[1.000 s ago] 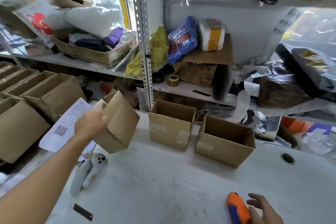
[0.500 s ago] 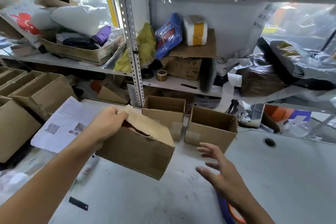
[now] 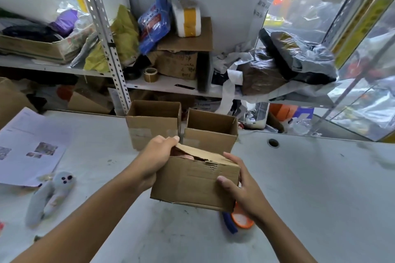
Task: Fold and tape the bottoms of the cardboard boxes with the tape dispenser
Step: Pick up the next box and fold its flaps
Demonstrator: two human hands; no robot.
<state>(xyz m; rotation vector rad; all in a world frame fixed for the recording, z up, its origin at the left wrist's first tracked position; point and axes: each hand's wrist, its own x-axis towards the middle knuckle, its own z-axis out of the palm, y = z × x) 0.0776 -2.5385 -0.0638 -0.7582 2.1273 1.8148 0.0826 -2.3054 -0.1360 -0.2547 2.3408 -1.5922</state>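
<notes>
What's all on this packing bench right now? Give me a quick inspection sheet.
Surface: white table, scuffed and marked.
Job's things: held box, top flaps partly folded, off the table; two open boxes behind it; orange tape dispenser under the right wrist.
Clutter: printed sheet; grey handheld controller.
Hands: left hand grips the box's left end; right hand grips its right end.
Cables: nothing seen.
Surroundings: metal shelves crammed with bags, cartons, a tape roll.

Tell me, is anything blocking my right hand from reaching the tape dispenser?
Partly: the cardboard box both hands hold hangs just above the tape dispenser, and the right hand is gripping that box; otherwise nothing is in the way.
</notes>
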